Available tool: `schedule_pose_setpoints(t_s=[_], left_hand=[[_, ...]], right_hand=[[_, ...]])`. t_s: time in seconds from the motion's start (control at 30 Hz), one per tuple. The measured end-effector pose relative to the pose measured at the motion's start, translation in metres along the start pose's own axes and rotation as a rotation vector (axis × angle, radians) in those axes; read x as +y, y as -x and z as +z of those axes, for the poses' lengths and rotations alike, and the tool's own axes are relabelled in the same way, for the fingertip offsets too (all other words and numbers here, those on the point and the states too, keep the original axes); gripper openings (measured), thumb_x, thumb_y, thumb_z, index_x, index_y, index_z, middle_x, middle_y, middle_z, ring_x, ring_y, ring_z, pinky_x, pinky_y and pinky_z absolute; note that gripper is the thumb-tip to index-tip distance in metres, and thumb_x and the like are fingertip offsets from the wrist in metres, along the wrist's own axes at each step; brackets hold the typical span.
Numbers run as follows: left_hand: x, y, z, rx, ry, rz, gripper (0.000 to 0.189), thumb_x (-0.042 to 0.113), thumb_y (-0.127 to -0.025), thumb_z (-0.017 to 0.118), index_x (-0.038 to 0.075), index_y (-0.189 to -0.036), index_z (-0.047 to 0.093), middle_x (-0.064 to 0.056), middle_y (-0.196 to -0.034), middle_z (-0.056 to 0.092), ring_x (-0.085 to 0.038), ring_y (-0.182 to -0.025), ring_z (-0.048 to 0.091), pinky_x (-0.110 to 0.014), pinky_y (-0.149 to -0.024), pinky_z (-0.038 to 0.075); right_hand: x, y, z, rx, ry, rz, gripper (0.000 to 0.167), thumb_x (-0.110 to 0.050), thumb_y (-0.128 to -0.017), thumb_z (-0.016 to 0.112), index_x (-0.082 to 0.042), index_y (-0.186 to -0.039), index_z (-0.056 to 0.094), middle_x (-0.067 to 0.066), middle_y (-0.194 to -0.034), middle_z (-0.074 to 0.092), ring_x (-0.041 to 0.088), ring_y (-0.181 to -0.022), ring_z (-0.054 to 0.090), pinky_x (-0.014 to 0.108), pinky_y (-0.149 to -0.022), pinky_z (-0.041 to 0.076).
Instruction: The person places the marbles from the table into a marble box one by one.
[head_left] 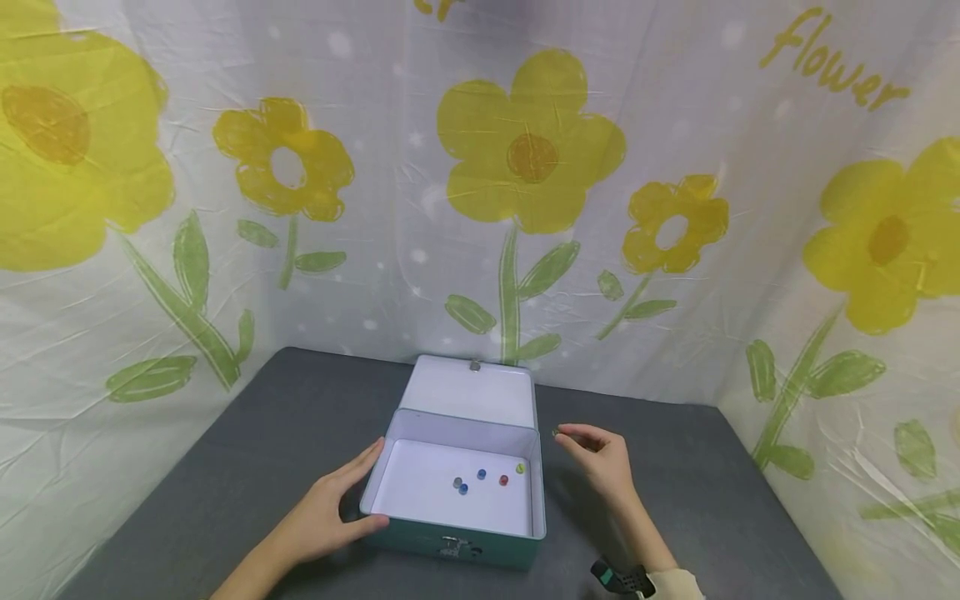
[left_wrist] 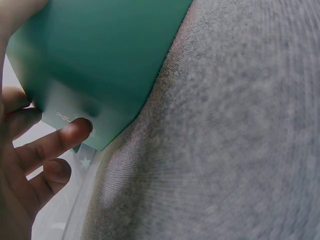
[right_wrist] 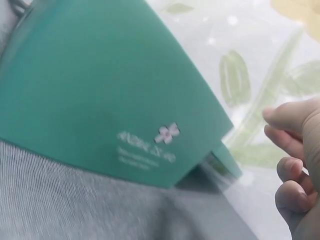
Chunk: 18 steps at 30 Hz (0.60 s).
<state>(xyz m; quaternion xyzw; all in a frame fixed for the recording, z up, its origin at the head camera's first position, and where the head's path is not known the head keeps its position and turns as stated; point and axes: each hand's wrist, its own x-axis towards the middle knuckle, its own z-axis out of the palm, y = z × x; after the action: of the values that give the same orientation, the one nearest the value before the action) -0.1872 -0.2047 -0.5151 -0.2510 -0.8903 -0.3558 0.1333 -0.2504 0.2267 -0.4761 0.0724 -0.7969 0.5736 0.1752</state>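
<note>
A green metal box with a white inside stands on the dark table, its lid folded back. Several small marbles lie on its floor: a red marble, a yellow-green marble and bluish ones, including a blue marble. My left hand rests on the box's left side, thumb at the front corner, fingers spread along the wall. Right of the box, my right hand is raised and pinches a tiny greenish marble between thumb and fingertips. The right wrist view does not show that marble.
A metal latch sits on the box's front, and a clasp on the lid's far edge. Behind the table hangs a white curtain printed with yellow flowers. It also borders both sides.
</note>
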Motion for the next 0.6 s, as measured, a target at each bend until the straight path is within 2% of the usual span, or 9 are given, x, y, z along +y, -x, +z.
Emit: schedule_pose_setpoints(t_s=[0.17,0.33,0.6], left_hand=[[0.000,0.000,0.000,0.004,-0.002,0.003,0.100,0.047,-0.085,0.088,0.010,-0.164,0.040,-0.017,-0.165,0.044,-0.042,-0.144,0.051,-0.068,-0.105,0.049],[0.001,0.000,0.000,0.001,0.000,-0.001,0.100,0.048,-0.085,0.088,0.010,-0.164,0.040,-0.016,-0.165,0.044,-0.042,-0.145,0.050,-0.069,-0.105,0.049],[0.001,0.000,-0.001,-0.003,0.008,-0.008,0.100,0.047,-0.085,0.088,0.010,-0.164,0.040,-0.013,-0.166,0.043,-0.041,-0.145,0.050,-0.068,-0.105,0.049]], right_hand=[[-0.005,-0.002,0.014,-0.016,-0.013,-0.029,0.014,-0.005,-0.090,0.084,0.000,-0.103,0.083,0.009,-0.097,0.081,0.007,-0.067,0.052,0.020,-0.056,0.040],[-0.008,-0.004,0.025,-0.037,-0.025,-0.022,0.013,-0.006,-0.090,0.084,-0.001,-0.103,0.083,0.013,-0.097,0.080,0.008,-0.067,0.051,0.020,-0.056,0.038],[-0.017,-0.007,0.041,-0.086,-0.027,-0.025,0.010,-0.007,-0.091,0.084,-0.004,-0.100,0.084,0.012,-0.093,0.079,0.009,-0.068,0.053,0.020,-0.058,0.041]])
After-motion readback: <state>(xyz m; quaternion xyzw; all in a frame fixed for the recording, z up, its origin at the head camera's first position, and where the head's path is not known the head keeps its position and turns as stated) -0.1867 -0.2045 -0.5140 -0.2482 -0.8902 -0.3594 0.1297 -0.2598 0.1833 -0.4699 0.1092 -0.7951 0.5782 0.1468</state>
